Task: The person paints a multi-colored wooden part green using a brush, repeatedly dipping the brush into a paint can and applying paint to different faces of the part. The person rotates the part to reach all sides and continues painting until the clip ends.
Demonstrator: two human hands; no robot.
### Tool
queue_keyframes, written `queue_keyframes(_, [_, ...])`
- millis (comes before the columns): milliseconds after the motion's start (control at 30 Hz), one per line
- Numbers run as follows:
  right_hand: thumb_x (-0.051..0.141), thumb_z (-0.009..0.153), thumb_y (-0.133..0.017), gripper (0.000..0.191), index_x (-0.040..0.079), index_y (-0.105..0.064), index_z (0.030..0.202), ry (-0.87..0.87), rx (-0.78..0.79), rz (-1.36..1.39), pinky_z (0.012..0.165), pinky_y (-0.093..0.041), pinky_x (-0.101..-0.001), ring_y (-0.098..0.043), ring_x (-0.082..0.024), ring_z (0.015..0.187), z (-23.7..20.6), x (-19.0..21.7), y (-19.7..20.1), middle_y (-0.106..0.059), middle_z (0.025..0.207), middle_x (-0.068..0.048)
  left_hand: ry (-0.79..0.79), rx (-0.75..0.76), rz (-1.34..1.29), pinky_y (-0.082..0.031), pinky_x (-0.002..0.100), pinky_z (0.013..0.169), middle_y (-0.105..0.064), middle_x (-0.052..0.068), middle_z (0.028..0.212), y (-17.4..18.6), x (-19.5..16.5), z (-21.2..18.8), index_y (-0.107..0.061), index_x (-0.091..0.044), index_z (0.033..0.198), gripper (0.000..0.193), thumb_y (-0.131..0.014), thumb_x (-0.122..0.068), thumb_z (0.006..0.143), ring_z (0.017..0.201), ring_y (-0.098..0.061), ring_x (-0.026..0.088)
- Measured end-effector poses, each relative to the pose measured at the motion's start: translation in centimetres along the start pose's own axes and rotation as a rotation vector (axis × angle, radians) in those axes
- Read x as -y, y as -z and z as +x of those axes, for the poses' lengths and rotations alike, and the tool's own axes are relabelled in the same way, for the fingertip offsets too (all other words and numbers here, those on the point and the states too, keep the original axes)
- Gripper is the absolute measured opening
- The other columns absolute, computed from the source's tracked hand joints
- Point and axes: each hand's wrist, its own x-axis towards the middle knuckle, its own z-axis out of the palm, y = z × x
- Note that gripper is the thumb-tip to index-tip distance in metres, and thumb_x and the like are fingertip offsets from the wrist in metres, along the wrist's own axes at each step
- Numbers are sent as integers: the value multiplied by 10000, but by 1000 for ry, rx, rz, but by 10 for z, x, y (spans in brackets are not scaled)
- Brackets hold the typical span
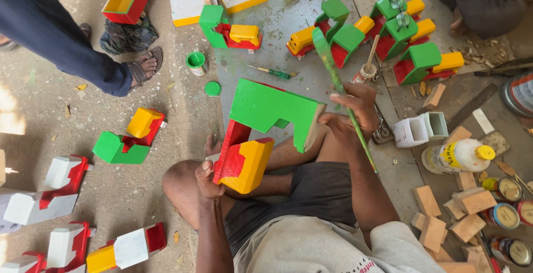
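I sit on the ground with a wooden toy truck in my lap, painted green on its cab, red and yellow on its body. My left hand grips its red and yellow end from below. My right hand holds a long green-smeared paintbrush just right of the green cab, the bristles pointing away from me. A small open pot of green paint and its green lid lie on the floor beyond the truck.
Several painted toy trucks stand ahead. One more truck and white and red ones lie left. Wood blocks, paint tins and a glue bottle are at right. Another person's foot is upper left; someone sits upper right.
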Motion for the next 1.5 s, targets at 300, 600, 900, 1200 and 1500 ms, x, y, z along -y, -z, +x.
queue_keyframes(300, [403,810,-847,396,158,-731,1098,96,-61,-7,961,-496,-401,-610,-264,1071,9,8,-5,-685,1102,-82,-18,273,211,-471,288,951,-629,139,1153,-27,-52,5,-509,68,1284,820,-783,-531,795,1059,-619,205])
queue_keyframes(600, [390,814,-873,400,143,-713,1086,72,-74,42,930,-494,-390,-602,-263,1047,7,19,-3,-690,1100,-81,-150,173,232,-463,359,1104,-596,98,1269,-38,-46,1,-453,24,1354,1056,-736,-801,758,1236,-588,196])
queue_keyframes(900, [372,861,-849,383,119,-704,1110,77,20,-31,1041,-481,-413,-607,-252,1074,6,16,-6,-676,1117,-67,47,97,-81,-486,419,1094,-617,134,1364,9,-15,7,-436,-58,1427,788,-521,-671,939,1257,-612,243])
queue_keyframes(1200, [366,852,-856,368,106,-716,1071,8,82,-58,1011,-488,-398,-607,-239,1087,3,14,-25,-678,1111,-55,-40,16,-122,-491,431,1073,-646,133,1305,4,-13,10,-553,-46,1328,600,-529,-538,986,1213,-625,250])
queue_keyframes(1500, [305,843,-894,346,109,-727,1073,-61,153,-128,984,-499,-391,-605,-248,1099,-3,14,-48,-677,1113,-60,-43,-83,-313,-497,432,1053,-677,149,1253,25,5,33,-606,-25,1260,466,-546,-421,1023,1189,-636,281])
